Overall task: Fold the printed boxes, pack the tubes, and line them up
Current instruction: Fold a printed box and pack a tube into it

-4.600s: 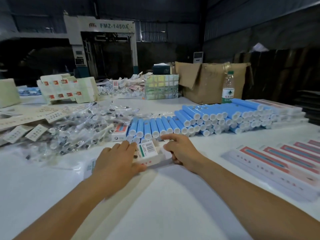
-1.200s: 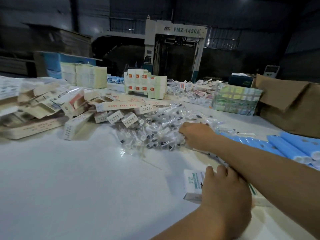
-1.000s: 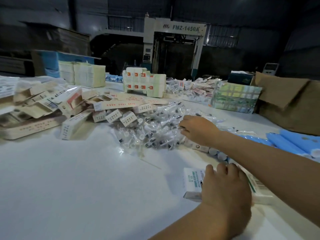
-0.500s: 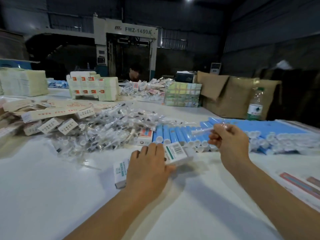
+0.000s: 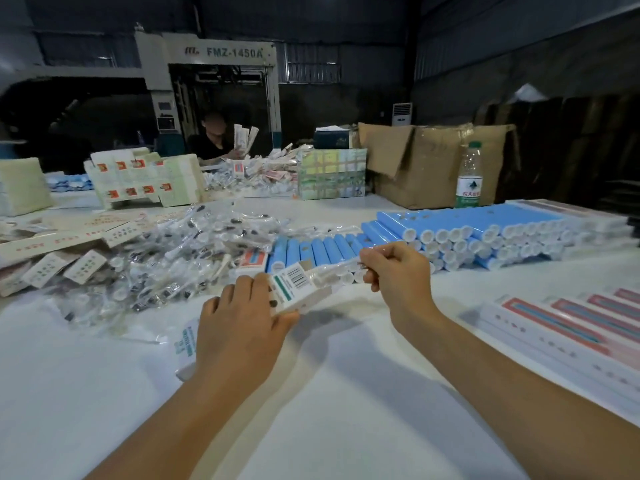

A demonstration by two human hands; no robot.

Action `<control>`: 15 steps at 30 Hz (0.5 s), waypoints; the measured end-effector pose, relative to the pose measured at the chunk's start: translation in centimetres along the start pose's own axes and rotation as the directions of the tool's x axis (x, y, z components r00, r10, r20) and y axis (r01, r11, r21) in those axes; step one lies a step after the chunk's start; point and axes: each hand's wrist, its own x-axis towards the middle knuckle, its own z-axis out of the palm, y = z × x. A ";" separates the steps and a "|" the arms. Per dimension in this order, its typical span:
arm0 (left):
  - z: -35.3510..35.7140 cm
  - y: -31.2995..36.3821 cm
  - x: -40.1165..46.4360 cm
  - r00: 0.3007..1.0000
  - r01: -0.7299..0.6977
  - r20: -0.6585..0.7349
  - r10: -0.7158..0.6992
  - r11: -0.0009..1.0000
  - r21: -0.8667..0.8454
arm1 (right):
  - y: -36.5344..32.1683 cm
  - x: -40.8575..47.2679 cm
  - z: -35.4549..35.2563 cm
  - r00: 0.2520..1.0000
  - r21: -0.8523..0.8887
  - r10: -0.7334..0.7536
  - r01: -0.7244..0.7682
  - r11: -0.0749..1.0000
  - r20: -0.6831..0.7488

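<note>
My left hand (image 5: pixel 239 327) grips a white printed box (image 5: pixel 298 289) with a green stripe and a barcode, its open end raised toward the right. My right hand (image 5: pixel 398 268) pinches a clear plastic-wrapped applicator (image 5: pixel 332 271) whose far end sits at the box's open mouth. Blue tubes (image 5: pixel 450 233) with white caps lie stacked in rows behind my hands. A heap of wrapped applicators (image 5: pixel 180 247) covers the table to the left. Flat printed box blanks (image 5: pixel 571 327) lie fanned out at the right.
Loose folded boxes (image 5: pixel 52 247) lie at the far left. A cardboard carton (image 5: pixel 433 161), a water bottle (image 5: pixel 469 174) and stacks of box blanks (image 5: pixel 145 178) stand at the back. A seated person (image 5: pixel 214 140) works across the white table (image 5: pixel 329 393).
My right hand reached into the applicator heap, took one, and brought it right to the box. My left hand has lifted the box's open end off the table.
</note>
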 end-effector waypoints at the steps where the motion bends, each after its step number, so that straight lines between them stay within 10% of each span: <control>1: 0.1 0.1 -0.1 1.000 -0.010 0.004 0.010 1.000 0.005 | 0.1 -0.4 0.3 1.000 -0.029 -0.005 0.005 1.000 0.020; 15: 0.8 1.3 -0.1 0.993 -0.117 0.015 0.116 0.987 0.112 | 1.6 -3.7 3.0 0.987 -0.270 -0.048 0.089 0.959 0.156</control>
